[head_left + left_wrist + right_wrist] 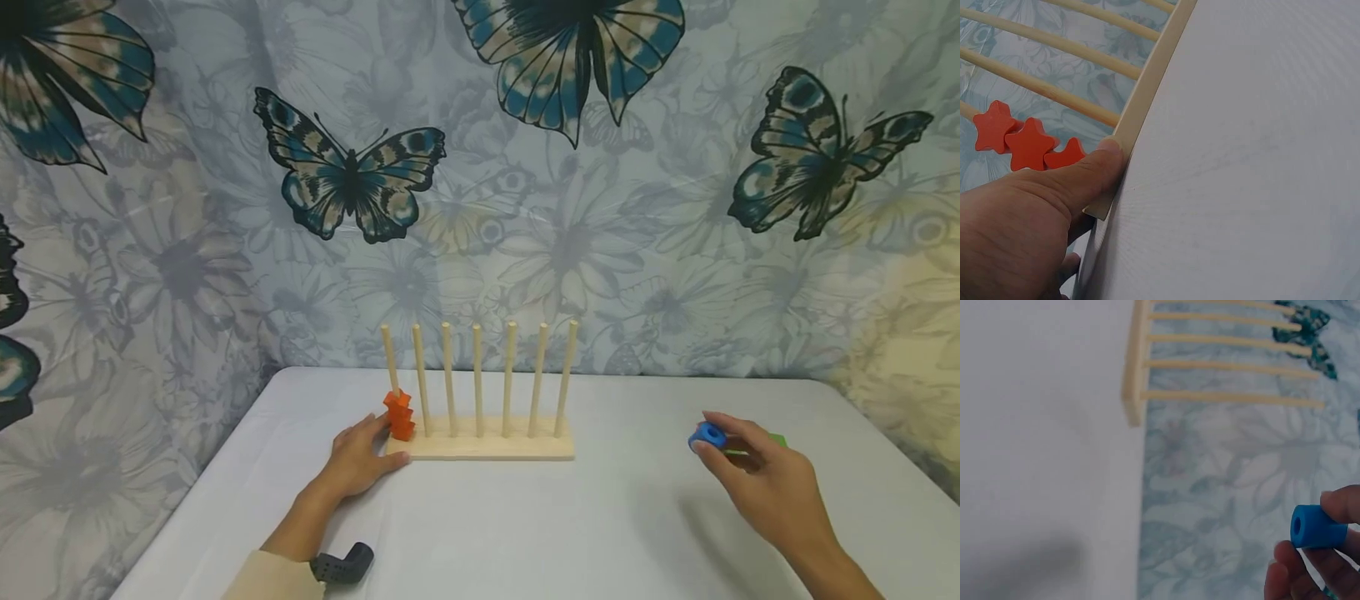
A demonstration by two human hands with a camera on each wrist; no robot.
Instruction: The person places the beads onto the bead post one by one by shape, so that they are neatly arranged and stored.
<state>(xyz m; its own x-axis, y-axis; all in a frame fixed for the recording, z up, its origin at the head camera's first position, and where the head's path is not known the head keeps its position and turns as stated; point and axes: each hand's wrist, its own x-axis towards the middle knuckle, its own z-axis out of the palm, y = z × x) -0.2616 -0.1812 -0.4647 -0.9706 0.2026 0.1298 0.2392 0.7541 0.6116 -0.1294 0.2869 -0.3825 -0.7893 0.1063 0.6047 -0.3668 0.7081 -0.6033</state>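
A pale wooden peg rack (487, 450) with a row of upright dowels stands toward the back of the white table. Three orange star-shaped beads (400, 418) are stacked on its leftmost dowel. My left hand (356, 460) holds the left end of the base, thumb along the front edge (1094, 172), other fingers behind and partly hidden. Off to the right, my right hand (783, 492) pinches a blue bead (1322, 526) with a hole through it between thumb and fingertips, apart from the rack.
Part of a green piece (778, 439) shows behind my right hand. A dark grey device (345, 564) sits at my left wrist. The white table (525, 533) ends at a butterfly-patterned cloth backdrop (585, 275) just behind the rack.
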